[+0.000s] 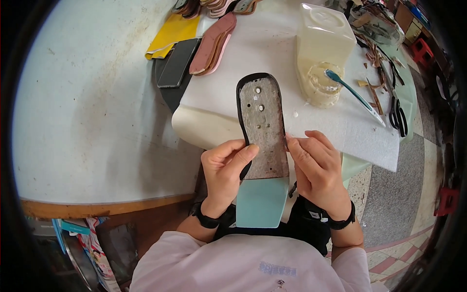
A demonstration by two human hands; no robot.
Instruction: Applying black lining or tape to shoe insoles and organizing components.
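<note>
Sole piece: the sole-shaped piece (265, 141) is held up before the near edge of the white sheet (214, 100), its rounded end reaching over that edge in the view, its square end toward the shirt (248, 263)
Its make: grey, pierced face; black rim round the rounded end and down the left side; light blue section (261, 204) at the square end
Left hand: the left hand (224, 165) grasps the piece by its left edge, thumb on the grey face, fingers behind
Right hand: the right hand (318, 165) is curled with fingertips at the right edge; whether they pinch or only press, I cannot tell
Glue pot: a translucent container (323, 41) near the sheet's right edge, toward the far side
Brush: a teal and white brush (357, 97), head at the container's mouth, handle slanting toward the right edge
Scissors: black-handled scissors (398, 117) along the right edge
Far left edge: a pink insole stack (212, 44), with a dark phone (179, 63) just left of it
</note>
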